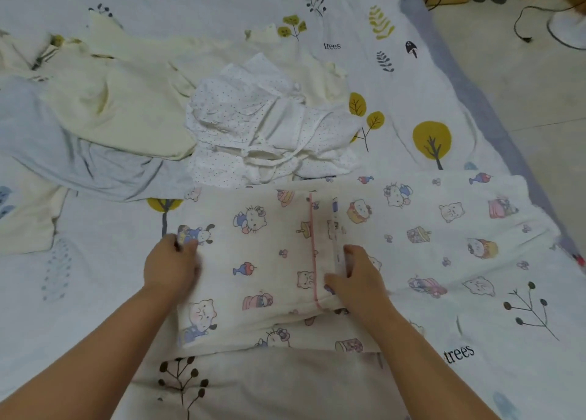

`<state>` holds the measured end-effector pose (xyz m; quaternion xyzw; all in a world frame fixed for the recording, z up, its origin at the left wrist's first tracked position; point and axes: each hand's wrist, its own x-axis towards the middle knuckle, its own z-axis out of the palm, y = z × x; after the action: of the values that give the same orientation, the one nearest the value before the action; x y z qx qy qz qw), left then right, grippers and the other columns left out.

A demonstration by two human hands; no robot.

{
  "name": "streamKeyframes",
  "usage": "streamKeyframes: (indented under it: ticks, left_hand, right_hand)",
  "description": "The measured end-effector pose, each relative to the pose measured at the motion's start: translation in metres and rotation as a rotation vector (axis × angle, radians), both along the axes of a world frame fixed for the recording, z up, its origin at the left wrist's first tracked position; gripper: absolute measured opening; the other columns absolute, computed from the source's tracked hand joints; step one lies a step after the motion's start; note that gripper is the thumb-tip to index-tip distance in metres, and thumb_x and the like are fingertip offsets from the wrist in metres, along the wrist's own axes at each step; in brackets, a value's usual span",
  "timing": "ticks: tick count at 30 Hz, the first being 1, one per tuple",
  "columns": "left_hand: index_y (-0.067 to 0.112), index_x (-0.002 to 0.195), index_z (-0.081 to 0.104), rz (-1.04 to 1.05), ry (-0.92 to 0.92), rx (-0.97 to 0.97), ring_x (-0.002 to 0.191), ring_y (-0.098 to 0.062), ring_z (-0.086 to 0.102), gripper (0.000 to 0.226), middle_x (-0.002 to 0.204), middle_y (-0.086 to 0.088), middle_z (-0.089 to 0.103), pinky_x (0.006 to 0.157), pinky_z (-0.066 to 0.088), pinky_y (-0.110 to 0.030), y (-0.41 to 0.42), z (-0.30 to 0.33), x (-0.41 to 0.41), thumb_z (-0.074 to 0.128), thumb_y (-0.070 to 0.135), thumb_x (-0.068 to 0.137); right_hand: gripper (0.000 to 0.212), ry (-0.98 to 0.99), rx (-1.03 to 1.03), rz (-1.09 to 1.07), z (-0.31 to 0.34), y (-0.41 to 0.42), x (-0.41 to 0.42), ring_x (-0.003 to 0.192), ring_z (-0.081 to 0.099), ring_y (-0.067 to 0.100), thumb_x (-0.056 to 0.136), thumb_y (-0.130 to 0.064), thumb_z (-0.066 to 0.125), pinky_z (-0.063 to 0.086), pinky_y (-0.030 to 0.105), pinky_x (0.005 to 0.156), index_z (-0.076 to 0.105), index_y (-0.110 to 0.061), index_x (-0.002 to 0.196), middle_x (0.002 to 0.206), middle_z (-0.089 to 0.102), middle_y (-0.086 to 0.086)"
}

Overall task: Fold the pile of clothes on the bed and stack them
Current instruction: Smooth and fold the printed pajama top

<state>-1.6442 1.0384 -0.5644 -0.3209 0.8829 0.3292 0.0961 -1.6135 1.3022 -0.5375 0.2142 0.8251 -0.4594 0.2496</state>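
- Cream cartoon-print cotton garment [263, 261] lies half-folded on the tree-patterned bedsheet [459, 86].
- Left hand [171, 267] grips its left edge.
- Right hand [358, 280] pinches the pink-piped folded edge.
- Unfolded clothes pile [158, 108] lies behind.

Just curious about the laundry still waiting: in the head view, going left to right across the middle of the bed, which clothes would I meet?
Grey garment → pale yellow garment → white dotted garment.

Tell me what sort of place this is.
Most likely a bedroom at home: a bed sheet printed with trees covers the surface, unfolded clothes such as a dotted white garment lie on it, and a tiled floor with a cable shows beside it.
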Motion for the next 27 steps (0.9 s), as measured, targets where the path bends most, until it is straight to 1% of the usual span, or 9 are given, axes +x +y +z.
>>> streamKeyframes:
  ticks: [5,9,11,13,15,18,21,24,27]
  left_hand:
    - [0.006,0.066,0.041,0.006,-0.014,-0.099,0.068,-0.03,0.045,0.032,0.064,-0.009,0.048,0.059,0.027,-0.034,-0.013,0.001,0.012,0.041,0.017,0.096]
    - [0.007,0.075,0.052,0.136,-0.002,0.165,0.061,-0.02,0.05,0.03,0.07,-0.004,0.055,0.051,0.035,-0.029,-0.007,0.004,-0.002,0.053,0.032,0.092]
    - [0.007,0.073,0.048,0.139,0.068,0.203,0.069,-0.026,0.049,0.03,0.071,-0.004,0.051,0.054,0.037,-0.031,-0.004,0.003,-0.011,0.057,0.03,0.09]
    - [0.008,0.068,0.043,0.133,0.134,0.08,0.072,-0.027,0.047,0.029,0.066,-0.003,0.046,0.061,0.032,-0.033,-0.005,0.001,-0.013,0.054,0.023,0.091]
    - [0.004,0.079,0.046,0.138,0.131,-0.012,0.078,-0.031,0.048,0.022,0.069,-0.002,0.046,0.066,0.03,-0.033,-0.003,-0.001,-0.011,0.051,0.021,0.092]
    - [-0.002,0.111,0.044,0.125,0.014,-0.079,0.101,-0.041,0.051,0.029,0.104,-0.019,0.051,0.079,0.037,-0.042,0.012,0.001,-0.006,0.053,0.017,0.091]
    - [-0.004,0.117,0.041,-0.257,0.113,-0.321,0.107,-0.044,0.044,0.044,0.121,-0.029,0.041,0.086,0.039,-0.05,0.034,0.008,0.004,0.059,0.018,0.083]
    - [-0.001,0.134,0.039,-0.691,0.142,-0.39,0.127,-0.045,0.034,0.06,0.138,-0.031,0.033,0.1,0.032,-0.057,0.058,0.009,0.015,0.059,0.029,0.086]
    - [0.017,0.149,0.012,-0.879,-0.017,-0.357,0.144,-0.035,-0.002,0.069,0.156,-0.018,-0.004,0.115,0.009,-0.05,0.073,0.002,0.027,0.039,0.048,0.094]
  right_hand:
    - [0.054,0.009,-0.019,0.04,-0.004,-0.009,0.008,0.08,0.058,0.005,0.079,-0.01,0.064,0.048,0.021,0.067,0.04,-0.02,0.126,0.094,0.059,-0.009]
    - [0.058,0.152,0.171,0.118,-0.005,-0.018,0.01,0.103,0.054,0.019,0.086,-0.015,0.057,0.044,0.031,0.089,0.028,-0.023,0.136,0.119,0.053,-0.001]
    - [0.061,0.323,0.274,0.19,-0.005,-0.024,0.01,0.106,0.052,0.02,0.09,-0.014,0.053,0.042,0.028,0.089,0.025,-0.024,0.143,0.126,0.047,0.001]
    - [0.06,0.435,0.369,0.315,-0.009,-0.028,0.011,0.098,0.051,0.019,0.093,-0.012,0.048,0.042,0.024,0.082,0.022,-0.022,0.147,0.124,0.045,0.005]
    - [0.059,0.404,0.471,0.415,-0.014,-0.027,0.009,0.1,0.046,0.018,0.097,-0.014,0.041,0.042,0.024,0.083,0.014,-0.024,0.149,0.126,0.04,0.007]
    - [0.053,0.291,0.56,0.465,-0.017,-0.021,0.007,0.107,0.039,0.019,0.099,-0.03,0.033,0.04,0.029,0.092,0.012,-0.03,0.148,0.125,0.038,0.006]
    - [0.049,0.303,0.439,0.307,-0.011,-0.011,0.009,0.109,0.039,0.021,0.096,-0.035,0.04,0.039,0.033,0.094,0.031,-0.023,0.143,0.119,0.044,0.007]
    - [0.04,0.39,0.485,-0.021,-0.001,0.024,0.015,0.109,0.043,0.027,0.09,-0.023,0.054,0.035,0.035,0.09,0.051,-0.013,0.128,0.118,0.049,0.013]
    - [0.051,0.36,0.678,-0.474,0.008,0.083,0.017,0.116,0.04,0.037,0.084,-0.014,0.061,0.036,0.042,0.094,0.047,-0.004,0.131,0.128,0.042,0.025]
